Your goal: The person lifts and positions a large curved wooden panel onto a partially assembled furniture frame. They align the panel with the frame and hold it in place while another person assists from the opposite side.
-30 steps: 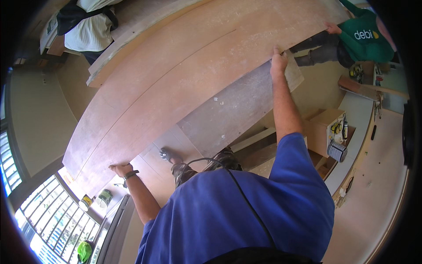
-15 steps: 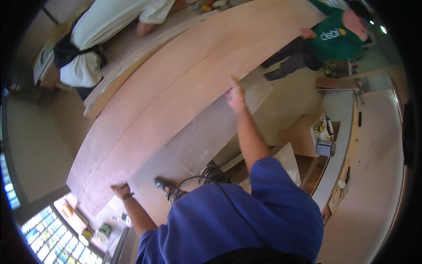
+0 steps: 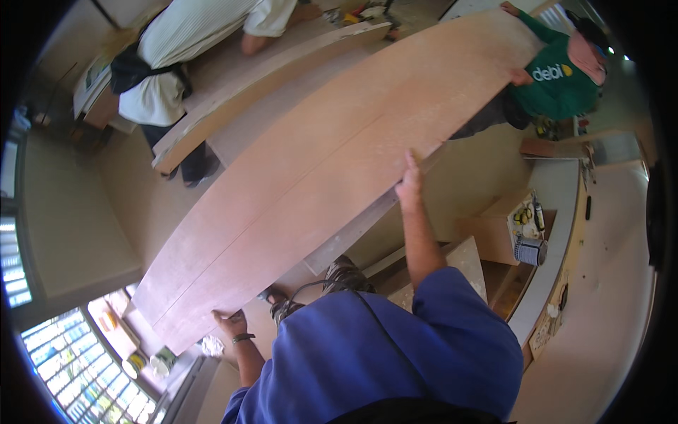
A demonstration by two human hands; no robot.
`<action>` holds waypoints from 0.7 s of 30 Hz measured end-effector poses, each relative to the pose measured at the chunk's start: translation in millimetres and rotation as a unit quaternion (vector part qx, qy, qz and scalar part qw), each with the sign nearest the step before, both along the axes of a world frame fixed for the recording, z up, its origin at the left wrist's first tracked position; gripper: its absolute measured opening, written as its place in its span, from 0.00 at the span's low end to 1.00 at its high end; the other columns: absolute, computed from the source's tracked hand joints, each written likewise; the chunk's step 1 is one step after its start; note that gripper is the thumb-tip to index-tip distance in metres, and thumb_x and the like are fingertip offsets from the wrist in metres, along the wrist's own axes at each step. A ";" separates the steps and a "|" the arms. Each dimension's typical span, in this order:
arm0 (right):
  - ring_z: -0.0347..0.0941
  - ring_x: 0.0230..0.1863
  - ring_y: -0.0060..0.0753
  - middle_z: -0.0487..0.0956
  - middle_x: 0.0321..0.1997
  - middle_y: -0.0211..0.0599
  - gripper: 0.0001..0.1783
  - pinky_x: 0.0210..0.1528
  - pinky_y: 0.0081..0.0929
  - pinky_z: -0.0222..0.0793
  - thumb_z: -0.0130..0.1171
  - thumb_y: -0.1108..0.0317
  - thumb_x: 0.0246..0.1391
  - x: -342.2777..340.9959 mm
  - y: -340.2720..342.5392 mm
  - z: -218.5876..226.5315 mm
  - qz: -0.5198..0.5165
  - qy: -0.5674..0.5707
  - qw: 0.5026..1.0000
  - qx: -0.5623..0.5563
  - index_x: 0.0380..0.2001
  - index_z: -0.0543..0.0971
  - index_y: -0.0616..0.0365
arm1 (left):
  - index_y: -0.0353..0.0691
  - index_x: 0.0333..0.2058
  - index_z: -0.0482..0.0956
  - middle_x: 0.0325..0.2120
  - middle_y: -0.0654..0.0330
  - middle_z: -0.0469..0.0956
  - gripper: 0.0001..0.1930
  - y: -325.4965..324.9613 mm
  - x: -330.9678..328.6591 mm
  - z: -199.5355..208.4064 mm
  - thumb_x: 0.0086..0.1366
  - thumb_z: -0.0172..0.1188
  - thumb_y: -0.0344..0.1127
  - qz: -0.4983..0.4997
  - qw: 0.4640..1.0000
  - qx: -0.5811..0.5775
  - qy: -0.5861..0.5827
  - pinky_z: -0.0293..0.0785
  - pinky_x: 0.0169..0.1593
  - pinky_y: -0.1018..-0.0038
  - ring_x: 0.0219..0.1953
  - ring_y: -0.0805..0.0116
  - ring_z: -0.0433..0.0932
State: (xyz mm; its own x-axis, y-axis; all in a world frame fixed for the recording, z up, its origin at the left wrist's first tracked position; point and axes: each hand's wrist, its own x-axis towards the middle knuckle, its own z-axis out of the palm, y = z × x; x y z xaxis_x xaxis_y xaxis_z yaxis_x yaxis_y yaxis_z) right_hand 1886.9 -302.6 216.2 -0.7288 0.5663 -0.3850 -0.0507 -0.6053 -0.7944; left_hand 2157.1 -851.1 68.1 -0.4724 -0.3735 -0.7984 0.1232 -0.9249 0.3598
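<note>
A long, pale brown wooden board (image 3: 304,169) with a line along its length stretches from lower left to upper right. Its near edge is gripped by my left hand (image 3: 232,325) close to the left end. Farther along that edge my right hand (image 3: 409,180) holds on, thumb lying over the top face and fingers hidden beneath. At the far right end, a co-worker in a green top (image 3: 561,74) has both hands on the board. Below it, part of a greyish sheet (image 3: 332,244) shows past the near edge.
Another person in white (image 3: 198,35) leans over a workbench with a thick curved edge (image 3: 268,88) beyond the board. At right are a metal can (image 3: 530,251), a cardboard box (image 3: 491,226) and a long counter (image 3: 600,283). A barred window (image 3: 78,374) sits at lower left.
The board has shifted toward me and to the right, with both my hands and the co-worker moving along with it. A gap has opened between the board and the workbench.
</note>
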 end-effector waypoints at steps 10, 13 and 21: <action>0.70 0.34 0.25 0.73 0.34 0.31 0.20 0.31 0.27 0.68 0.57 0.53 0.47 97.2 -4.0 -19.0 0.044 -0.153 0.982 0.103 0.37 0.70 0.55 | 0.38 0.47 0.65 0.44 0.50 0.69 0.30 42.2 92.9 39.0 0.54 0.52 0.57 -0.281 0.941 0.187 0.039 0.64 0.50 0.61 0.45 0.54 0.68; 0.69 0.30 0.24 0.72 0.31 0.31 0.22 0.25 0.26 0.66 0.57 0.49 0.45 135.6 -49.0 -34.6 0.044 -0.241 0.962 0.118 0.35 0.70 0.55 | 0.39 0.49 0.63 0.45 0.46 0.68 0.30 59.2 112.9 47.4 0.55 0.52 0.56 -0.290 0.932 0.210 0.053 0.65 0.49 0.61 0.45 0.52 0.68; 0.67 0.44 0.32 0.69 0.45 0.36 0.31 0.43 0.33 0.66 0.51 0.45 0.48 237.7 -156.3 -27.1 0.197 -0.187 0.959 -0.080 0.48 0.64 0.56 | 0.36 0.53 0.58 0.49 0.48 0.65 0.30 75.1 139.0 108.3 0.59 0.46 0.52 -0.285 0.947 0.120 0.089 0.60 0.55 0.64 0.50 0.53 0.66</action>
State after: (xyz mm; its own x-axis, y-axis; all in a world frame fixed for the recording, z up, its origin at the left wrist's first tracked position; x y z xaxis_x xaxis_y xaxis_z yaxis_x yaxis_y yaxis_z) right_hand 2124.5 -458.9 189.1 -0.6677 0.1874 -0.7205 0.4782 -0.6337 -0.6080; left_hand 2296.1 -776.0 176.4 -0.6784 0.1638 -0.7162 -0.3807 -0.9121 0.1520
